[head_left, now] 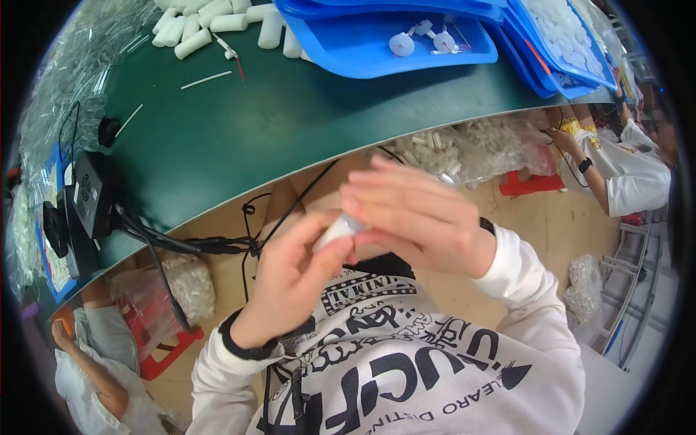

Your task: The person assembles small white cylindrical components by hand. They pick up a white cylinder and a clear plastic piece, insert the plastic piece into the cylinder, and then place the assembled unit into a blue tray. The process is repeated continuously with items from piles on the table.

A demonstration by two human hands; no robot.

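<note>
In front of my body, past the near edge of the table, my left hand (284, 272) is closed round a short white plastic cylinder (338, 231), tilted up to the right. My right hand (429, 221) bends over its upper end, thumb below and fingers above, gripping that end. The fingers cover much of the cylinder, and the right fingertips are slightly blurred. Similar white cylinders (229, 23) lie heaped at the far left of the green table (196, 130). A small white part with a red wire (227, 49) lies beside them.
Blue trays (348, 61) hold white round parts (401, 45) at the back. Thin white sticks (206, 80) lie on the table. A black device (94, 192) with cables (210, 245) sits left. Clear tubes (69, 109) pile behind it. Co-workers (638, 170) sit on both sides.
</note>
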